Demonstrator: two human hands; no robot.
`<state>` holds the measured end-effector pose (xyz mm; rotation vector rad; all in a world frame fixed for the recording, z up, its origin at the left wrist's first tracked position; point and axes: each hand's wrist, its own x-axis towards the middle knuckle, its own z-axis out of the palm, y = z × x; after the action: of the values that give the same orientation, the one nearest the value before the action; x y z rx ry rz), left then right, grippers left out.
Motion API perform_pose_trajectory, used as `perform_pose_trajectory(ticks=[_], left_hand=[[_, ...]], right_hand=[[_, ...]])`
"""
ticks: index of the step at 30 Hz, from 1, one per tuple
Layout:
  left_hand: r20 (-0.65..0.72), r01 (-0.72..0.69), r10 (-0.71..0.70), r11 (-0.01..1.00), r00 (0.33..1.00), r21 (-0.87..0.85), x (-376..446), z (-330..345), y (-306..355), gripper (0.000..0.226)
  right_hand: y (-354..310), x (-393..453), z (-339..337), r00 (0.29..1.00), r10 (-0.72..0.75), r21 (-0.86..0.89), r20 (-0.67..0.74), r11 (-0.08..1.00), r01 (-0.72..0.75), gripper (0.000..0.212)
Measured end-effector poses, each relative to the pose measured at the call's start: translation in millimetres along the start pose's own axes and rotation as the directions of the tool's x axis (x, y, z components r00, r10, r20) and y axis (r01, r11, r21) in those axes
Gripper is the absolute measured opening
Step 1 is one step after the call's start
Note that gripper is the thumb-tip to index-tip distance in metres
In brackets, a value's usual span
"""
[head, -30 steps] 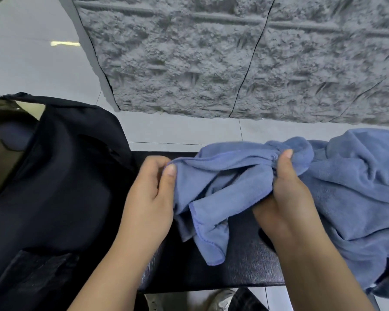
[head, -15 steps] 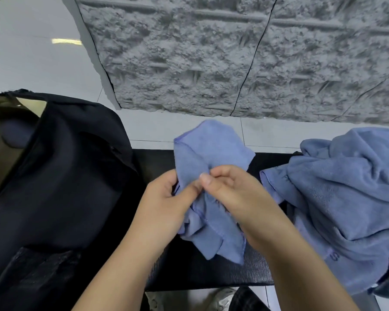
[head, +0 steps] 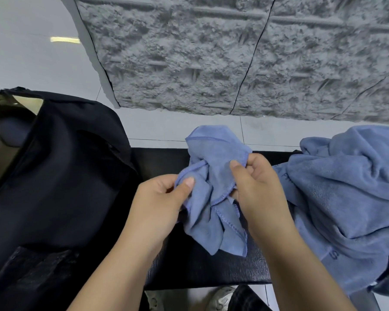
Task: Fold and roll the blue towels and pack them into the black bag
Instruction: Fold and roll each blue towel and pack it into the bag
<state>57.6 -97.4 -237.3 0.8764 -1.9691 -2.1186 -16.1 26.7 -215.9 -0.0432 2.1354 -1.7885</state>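
You hold a small blue towel bunched above the black bench, your left hand pinching an edge at its 9 o'clock and your right hand pinching the hem at its 2 o'clock. The step looks like finding corners, so folding has not begun. Next, spread it flat. The towel pile waits at 3 o'clock, the black bag at 9.

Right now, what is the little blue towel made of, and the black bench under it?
The little blue towel looks like soft microfibre cloth: matte, floppy, with stitched edges. The black bench looks like leather or vinyl: a fine pebbly grain with a slight shine. I can't tell which.
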Motion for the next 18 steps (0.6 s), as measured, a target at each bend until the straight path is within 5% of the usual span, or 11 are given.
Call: perform_pose_trajectory(ticks=[5,8,11,14,18], left_hand=[[-0.099,-0.013,0.002,0.994,0.995,-0.112,-5.5,-1.1,17.4,0.028],[-0.026,0.004,-0.010,0.974,1.000,-0.227,-7.1,0.9,25.7,0.027],[0.016,-0.027,0.035,0.936,0.999,-0.351,-5.3,1.5,30.5,0.030],[0.117,0.006,0.051,0.896,0.992,-0.445,-6.8,0.8,31.4,0.060],[0.134,-0.057,0.118,0.918,0.984,-0.391,-5.2,-1.0,25.0,0.066]], right_hand=[[-4.0,1.3,-7.6,0.986,-0.084,0.084,-0.146,0.992,0.097,0.014],[-11.4,-1.4,-4.7,0.993,-0.104,0.208,-0.056,0.971,0.114,0.020],[-10.6,-4.0,0.8,0.976,-0.118,0.097,0.185,0.990,0.101,0.028],[-9.4,-11.5,5.8,0.924,0.021,-0.070,0.381,0.998,0.007,0.014],[-6.1,-8.5,9.0,0.972,-0.012,-0.137,0.234,0.990,0.045,0.048]])
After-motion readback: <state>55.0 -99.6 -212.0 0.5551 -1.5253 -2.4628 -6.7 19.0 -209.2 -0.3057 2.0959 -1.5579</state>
